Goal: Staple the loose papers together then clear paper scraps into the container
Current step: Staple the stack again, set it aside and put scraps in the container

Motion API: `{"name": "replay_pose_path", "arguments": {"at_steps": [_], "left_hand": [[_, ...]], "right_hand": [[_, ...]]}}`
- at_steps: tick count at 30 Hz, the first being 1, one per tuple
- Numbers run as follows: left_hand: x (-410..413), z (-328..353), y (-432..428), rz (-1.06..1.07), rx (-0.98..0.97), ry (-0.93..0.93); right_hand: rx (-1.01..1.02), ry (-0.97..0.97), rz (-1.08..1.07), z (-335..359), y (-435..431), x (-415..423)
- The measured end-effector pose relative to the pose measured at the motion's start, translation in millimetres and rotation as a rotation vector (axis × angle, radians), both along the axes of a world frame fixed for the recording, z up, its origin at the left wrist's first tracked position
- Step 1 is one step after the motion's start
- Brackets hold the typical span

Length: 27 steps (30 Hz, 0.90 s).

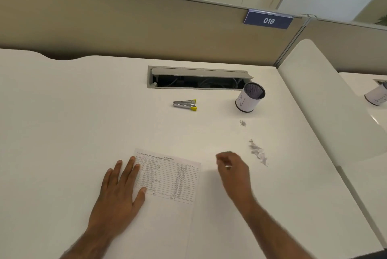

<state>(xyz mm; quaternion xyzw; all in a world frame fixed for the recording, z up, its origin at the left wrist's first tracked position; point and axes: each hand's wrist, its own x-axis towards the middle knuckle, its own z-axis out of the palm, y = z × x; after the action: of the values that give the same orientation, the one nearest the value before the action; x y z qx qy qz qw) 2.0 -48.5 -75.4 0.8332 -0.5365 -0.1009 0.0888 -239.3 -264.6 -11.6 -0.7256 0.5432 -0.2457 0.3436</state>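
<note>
- Papers (169,177) lie flat on the white tabletop (73,112), near the person and between the two hands; the top sheet carries a printed table of rows with a total line at its near end.
- The left hand (119,191) rests palm down on the left edge of the papers, its fingers (128,167) spread wide and flat, fingertips over the first column of print and the thumb on the sheet beside the last rows.
- The right hand (234,173) is just right of the papers, above the bare tabletop and blurred; its fingers are curled in loosely, and it cannot be told whether they hold anything.
- A small pale spot shows on one finger of that hand, too blurred to name.
- A stapler (185,105), silver with yellow ends, lies on its side farther out, beyond the papers and well apart from both hands.
- Paper scraps (258,153) sit in a loose heap to the right of the right hand, near it but not touching.
- A smaller grey cluster (243,123) lies farther away, between the heap and the cup; what it is made of cannot be made out.
- A mesh cup (250,97) wrapped in white paper with a hand-drawn letter stands upright at the far right of the tabletop.
- An open cable slot (199,78) with its grey flap raised is set in the tabletop behind the stapler.
- A blue sign (268,20) reading 016 hangs on the beige partition at the far side.
</note>
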Motion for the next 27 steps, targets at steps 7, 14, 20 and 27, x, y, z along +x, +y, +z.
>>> {"name": "replay_pose_path", "arguments": {"at_steps": [7,14,20,27], "left_hand": [[-2.1,13.7,1.9,0.018,0.021,0.021],[13.0,22.9,-7.7,0.128,-0.108,0.169],[40.3,48.4,-63.1,-0.106,0.052,0.095],[58.6,64.1,-106.5,0.011,0.300,0.245]], "right_hand": [[-0.127,0.508,0.576,-19.8,126.3,26.0],[-0.177,0.590,0.569,-17.9,128.5,38.0],[-0.179,0.581,0.550,-19.7,131.7,37.1],[-0.185,0.592,0.544,-18.8,134.9,37.3]]}}
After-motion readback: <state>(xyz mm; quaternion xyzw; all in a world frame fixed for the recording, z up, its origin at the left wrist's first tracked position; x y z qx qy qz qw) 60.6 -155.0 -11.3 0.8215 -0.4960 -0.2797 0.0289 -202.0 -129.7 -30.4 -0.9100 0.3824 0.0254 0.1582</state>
